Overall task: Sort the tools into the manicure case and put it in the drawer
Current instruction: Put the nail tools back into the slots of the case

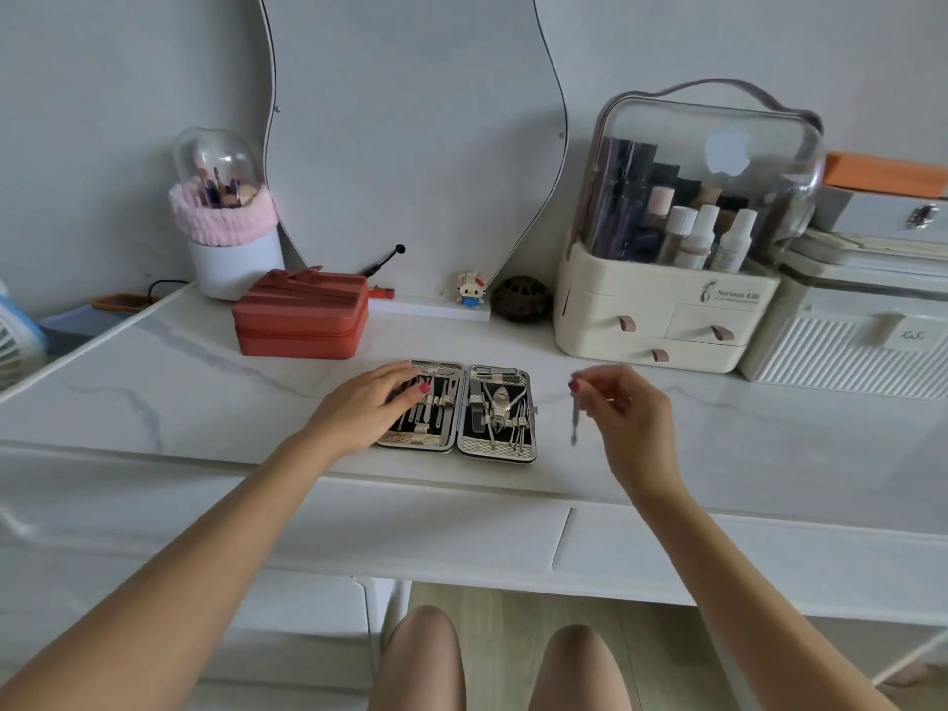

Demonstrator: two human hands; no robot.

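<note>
Head view, and I'm looking down at the white marble-look vanity top (205, 382), the manicure case (458, 410) lying open flat near the front edge, both halves up and lined with metal tools under their straps. My left hand (372, 402) lies across the left half of the case, fingers fairly straight and spread over the tools there, resting on them rather than curled around any one. Over on the right, my right hand (623, 402) is lifted off the surface just beside the case, thumb and forefinger pinching the top end of a slim metal tool (574, 418) that hangs straight down, its lower tip clear of the table. The other fingers are loosely curled. Beyond the case, toward the wall, sits a red zip case (301, 315), and far left a white brush holder (231, 238) with a pink band. Far right stands the cream cosmetics organiser (662, 305) with its clear dome. Two closed drawer fronts (441, 531) show below the near edge.
</note>
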